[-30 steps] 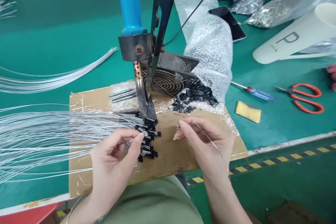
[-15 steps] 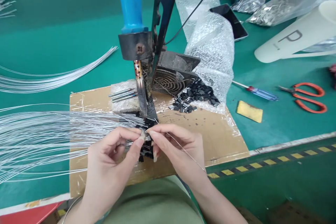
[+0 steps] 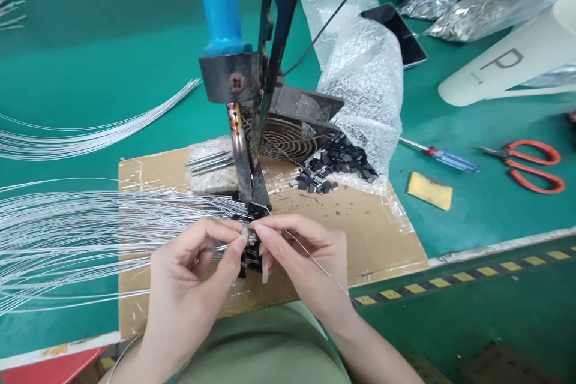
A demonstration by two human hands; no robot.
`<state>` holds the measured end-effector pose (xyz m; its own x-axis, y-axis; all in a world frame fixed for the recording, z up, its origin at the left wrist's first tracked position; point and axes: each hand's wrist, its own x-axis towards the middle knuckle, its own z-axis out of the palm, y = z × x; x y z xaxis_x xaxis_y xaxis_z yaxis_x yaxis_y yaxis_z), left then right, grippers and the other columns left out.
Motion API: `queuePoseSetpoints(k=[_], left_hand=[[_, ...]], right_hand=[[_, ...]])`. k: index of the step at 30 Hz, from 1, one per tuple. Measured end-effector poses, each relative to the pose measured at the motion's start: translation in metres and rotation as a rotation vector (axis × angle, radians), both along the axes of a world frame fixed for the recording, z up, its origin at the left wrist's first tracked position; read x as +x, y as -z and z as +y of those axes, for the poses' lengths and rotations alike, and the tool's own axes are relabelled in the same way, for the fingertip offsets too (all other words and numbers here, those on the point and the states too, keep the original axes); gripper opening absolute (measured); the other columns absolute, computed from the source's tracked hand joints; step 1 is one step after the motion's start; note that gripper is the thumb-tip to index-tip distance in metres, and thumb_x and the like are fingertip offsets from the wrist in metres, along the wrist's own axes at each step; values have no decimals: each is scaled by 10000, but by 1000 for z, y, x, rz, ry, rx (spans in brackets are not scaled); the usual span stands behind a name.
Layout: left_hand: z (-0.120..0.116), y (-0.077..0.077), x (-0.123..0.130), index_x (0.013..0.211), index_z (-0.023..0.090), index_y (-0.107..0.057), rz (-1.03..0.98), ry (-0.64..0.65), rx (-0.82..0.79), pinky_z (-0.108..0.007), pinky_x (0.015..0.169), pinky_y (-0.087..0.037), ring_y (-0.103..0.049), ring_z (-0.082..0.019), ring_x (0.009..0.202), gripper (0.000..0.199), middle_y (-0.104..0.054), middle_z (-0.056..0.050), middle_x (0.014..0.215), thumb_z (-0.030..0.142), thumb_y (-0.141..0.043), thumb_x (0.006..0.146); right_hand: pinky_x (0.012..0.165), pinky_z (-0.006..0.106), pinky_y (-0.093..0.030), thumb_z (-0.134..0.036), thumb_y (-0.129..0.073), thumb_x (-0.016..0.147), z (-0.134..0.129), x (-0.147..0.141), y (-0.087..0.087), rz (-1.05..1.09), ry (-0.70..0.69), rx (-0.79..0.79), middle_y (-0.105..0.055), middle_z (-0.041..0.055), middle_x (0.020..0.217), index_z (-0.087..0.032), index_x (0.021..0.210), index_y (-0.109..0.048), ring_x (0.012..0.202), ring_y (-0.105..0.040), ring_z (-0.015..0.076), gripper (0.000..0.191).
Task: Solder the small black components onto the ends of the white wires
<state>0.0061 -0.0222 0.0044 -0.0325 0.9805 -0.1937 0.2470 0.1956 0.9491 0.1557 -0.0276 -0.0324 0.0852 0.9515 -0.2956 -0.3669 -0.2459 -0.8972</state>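
My left hand [image 3: 191, 273] is closed in a pinch, thumb against index finger, on a tiny piece I cannot make out. Touching it almost tip to tip, my right hand [image 3: 306, 264] is pinched too, with a thin wire [image 3: 315, 261] running through its fingers and back over the hand. Beneath the fingertips lie small black connectors [image 3: 252, 261] on the ends of many white wires [image 3: 90, 222]. Just above stands a soldering iron [image 3: 224, 18] with a blue handle, clamped tip-down in a black metal stand [image 3: 281, 18]. The hands partly hide the connectors.
Behind the iron stands a fan [image 3: 288, 138]. Loose black pieces [image 3: 342, 162] spill over bubble wrap [image 3: 364, 78] and cardboard [image 3: 369, 234]. To the right lie a screwdriver [image 3: 454, 160], a yellow sponge [image 3: 429, 191], red-handled scissors [image 3: 535, 162] and a white cup [image 3: 504, 60]. Another wire bundle [image 3: 148, 120] lies left.
Both hands stay pinched together at nearly the same spot. The whole view has shifted very slightly; nothing else has visibly moved.
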Motion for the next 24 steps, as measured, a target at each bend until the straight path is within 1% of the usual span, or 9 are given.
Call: queuePoseSetpoints(k=[5,9,11,13,15,19,21,23,24], left_hand=[[2,0,0,792,263,-778,-8,-11,5,-113,681,-555,-740,-86,769,172,-811,37,862,111,-768,870],[6,0,2,766,248,-774,-10,-13,6,-135,667,-573,-743,-105,744,160,-806,19,836,111,-772,849],[8,0,3,758,239,-773,-11,-9,3,-158,670,-581,-744,-121,744,147,-803,3,828,123,-771,849],[10,1,3,754,229,-772,-6,-10,-3,-176,678,-585,-744,-132,746,127,-806,-12,835,146,-775,850],[12,1,3,746,218,-767,13,-18,-15,-185,643,-570,-737,-141,734,112,-812,-26,843,173,-781,848],[16,2,2,741,210,-763,55,-27,-17,-194,515,-473,-701,-145,684,99,-815,-36,843,202,-795,834],[18,2,2,736,211,-759,57,-34,-10,-193,505,-450,-683,-136,673,103,-810,-29,837,206,-796,831],[19,2,2,728,211,-750,59,-37,-11,-186,528,-457,-673,-126,676,114,-801,-17,822,204,-790,835],[20,2,2,728,211,-749,63,-35,-11,-182,545,-465,-670,-121,680,115,-797,-12,818,200,-786,836]], right_hand=[[417,208,-582,-386,-852,872,0,-3,3,-30,19,0,-701,-22,583,-211,848,-844,423,-628,110,177],[424,215,-544,-374,-827,907,-1,0,4,-63,7,37,-689,-20,619,-219,869,-839,453,-611,110,160],[472,230,-530,-365,-744,984,-3,4,4,-135,-28,98,-686,-9,720,-241,956,-844,505,-601,103,161],[549,263,-524,-371,-584,1080,-5,9,4,-250,-57,178,-645,3,801,-273,1092,-832,581,-593,115,268],[590,284,-500,-364,-440,1132,-7,12,5,-335,-76,225,-591,-6,798,-309,1244,-781,612,-561,130,363],[621,281,-461,-274,-414,1135,-10,16,4,-387,-91,233,-621,-47,766,-346,1439,-603,611,-534,132,365],[620,276,-447,-236,-442,1119,-9,18,3,-414,-82,248,-634,-57,764,-317,1388,-579,615,-532,131,313],[585,270,-411,-219,-468,1104,-7,21,1,-453,-79,262,-573,-62,727,-275,1144,-613,594,-492,124,160],[577,270,-395,-213,-474,1099,-6,22,1,-478,-84,267,-533,-60,715,-257,999,-592,592,-473,122,161]])
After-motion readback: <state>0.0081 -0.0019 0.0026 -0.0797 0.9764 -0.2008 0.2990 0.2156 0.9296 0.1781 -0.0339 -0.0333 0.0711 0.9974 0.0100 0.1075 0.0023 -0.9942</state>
